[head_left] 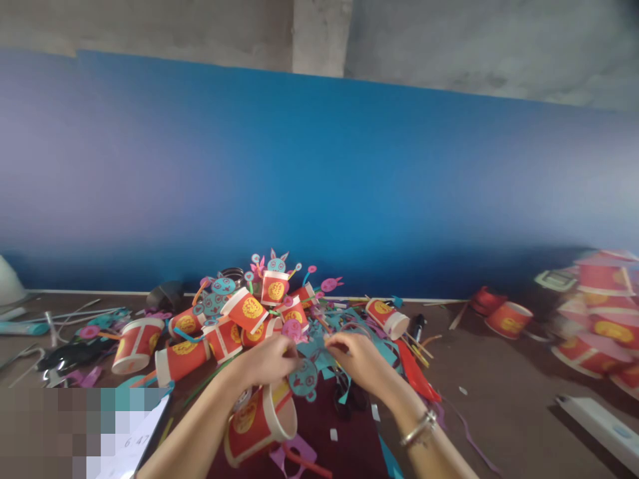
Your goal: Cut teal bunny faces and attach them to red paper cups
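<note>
My left hand (277,358) is closed, fingers curled, at the edge of a light-blue paper animal face (303,381) with drawn eyes and ears. Whether the fingers grip the face is unclear. Across from it, my right hand (357,356) has thumb and fingertips pinched together above blue paper scraps; anything between them is too small to make out. Below my left wrist a red paper cup (249,426) with a yellow emblem lies tilted, its white-rimmed mouth facing right. Dark-handled scissors (349,398) lie between my forearms, partly covered by paper.
Decorated red cups (245,311) with paper faces and coloured straws are heaped behind my hands. A blurred cup stack (606,319) stands far right, near a white bar-shaped object (602,426). A lit screen (134,439) lies front left. A blue panel (319,179) closes off the back.
</note>
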A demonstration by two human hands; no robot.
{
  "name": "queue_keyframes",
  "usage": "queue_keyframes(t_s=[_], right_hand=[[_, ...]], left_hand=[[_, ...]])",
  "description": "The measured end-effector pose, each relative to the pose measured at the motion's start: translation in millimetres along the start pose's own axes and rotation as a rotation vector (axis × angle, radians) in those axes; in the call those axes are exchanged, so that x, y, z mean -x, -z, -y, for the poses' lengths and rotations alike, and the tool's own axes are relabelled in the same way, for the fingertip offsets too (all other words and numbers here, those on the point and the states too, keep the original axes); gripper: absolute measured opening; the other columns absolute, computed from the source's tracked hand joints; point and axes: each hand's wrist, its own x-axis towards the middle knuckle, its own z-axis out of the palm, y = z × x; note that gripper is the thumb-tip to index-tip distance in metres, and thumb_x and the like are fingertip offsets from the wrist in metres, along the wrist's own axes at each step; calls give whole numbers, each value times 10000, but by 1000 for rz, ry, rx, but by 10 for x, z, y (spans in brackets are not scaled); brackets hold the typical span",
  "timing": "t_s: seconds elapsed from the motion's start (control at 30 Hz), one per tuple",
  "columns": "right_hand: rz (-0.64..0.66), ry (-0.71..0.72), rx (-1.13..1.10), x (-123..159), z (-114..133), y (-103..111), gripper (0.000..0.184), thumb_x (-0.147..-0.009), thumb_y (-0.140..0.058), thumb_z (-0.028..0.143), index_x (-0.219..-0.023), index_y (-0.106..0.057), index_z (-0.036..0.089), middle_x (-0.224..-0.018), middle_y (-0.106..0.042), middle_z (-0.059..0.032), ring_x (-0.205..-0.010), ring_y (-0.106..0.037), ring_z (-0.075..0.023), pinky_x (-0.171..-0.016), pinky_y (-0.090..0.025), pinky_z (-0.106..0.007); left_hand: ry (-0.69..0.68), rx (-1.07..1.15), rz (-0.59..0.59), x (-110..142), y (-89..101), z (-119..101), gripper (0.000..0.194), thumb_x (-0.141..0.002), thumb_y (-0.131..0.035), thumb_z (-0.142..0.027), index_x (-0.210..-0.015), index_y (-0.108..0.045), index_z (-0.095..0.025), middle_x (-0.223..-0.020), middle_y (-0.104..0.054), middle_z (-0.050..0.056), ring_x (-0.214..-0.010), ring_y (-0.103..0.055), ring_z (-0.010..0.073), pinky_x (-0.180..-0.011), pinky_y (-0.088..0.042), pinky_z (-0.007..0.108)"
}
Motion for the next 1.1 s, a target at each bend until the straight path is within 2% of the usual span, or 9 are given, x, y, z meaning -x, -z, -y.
queue_keyframes(t_s=[0.07,0.17,0.23,0.4,0.5,0.77,0.93,1.0,1.1], right_hand=[[65,-41,173,-17,-17,-79,268,-830,-441,165,-797,-706,189,-820,-725,-53,-792,-659,-186,-690,-423,-236],[132,-83,282,-29,-33,-214,250,-761,-482,121,-752,-720,194,-805,-732,-64,-808,-667,-205,-682,-418,-240],[163,-79,296,-30,-36,-300,233,-737,-516,130,-775,-730,215,-813,-737,-54,-821,-671,-212,-680,-423,-238],[195,-54,356,-34,-11,-432,254,-740,-538,138,-892,-722,226,-938,-716,-72,-882,-661,-232,-717,-440,-258],[198,-30,380,-40,4,-446,289,-756,-510,112,-943,-705,215,-974,-696,-88,-918,-650,-237,-741,-444,-265],[235,46,421,-24,78,-379,280,-791,-483,135,-967,-691,200,-976,-677,-91,-937,-632,-245,-773,-451,-274],[280,72,402,30,132,-289,284,-794,-491,118,-972,-702,186,-1026,-657,-101,-960,-630,-226,-800,-449,-250],[290,51,395,42,134,-277,333,-802,-471,91,-1045,-673,195,-1062,-650,-93,-998,-618,-215,-838,-438,-246],[299,-13,433,65,142,-291,328,-804,-438,57,-1018,-672,139,-1004,-655,-137,-955,-630,-246,-816,-455,-294]], left_hand=[[35,-36,-32,1,7,20,139,-707,-498,-257,-593,-519,-180,-562,-531,-15,-596,-546,155,-526,-337,239],[74,-47,-57,-11,-25,57,84,-702,-480,-187,-734,-557,-179,-626,-583,-3,-580,-577,154,-513,-347,233],[87,-49,-31,-7,-42,69,154,-675,-499,-150,-807,-571,-186,-674,-617,2,-587,-599,160,-512,-360,227],[59,-185,23,71,-27,26,176,-600,-555,-119,-734,-620,-212,-725,-644,23,-677,-606,208,-547,-361,248],[38,-258,-9,109,-24,-6,196,-612,-565,-144,-782,-633,-215,-748,-646,31,-676,-592,212,-573,-360,264],[-79,-190,-135,56,-88,21,192,-750,-502,-203,-904,-616,-191,-840,-683,55,-784,-623,210,-667,-399,270],[-131,-189,-100,13,-147,60,247,-758,-469,-152,-911,-651,-219,-856,-701,43,-792,-636,205,-644,-406,261],[-144,-190,-67,6,-174,52,279,-755,-457,-126,-913,-662,-229,-859,-705,41,-784,-641,202,-626,-407,253],[-163,-211,-18,3,-216,30,291,-767,-429,-94,-900,-657,-215,-848,-701,52,-781,-644,201,-630,-415,247]])
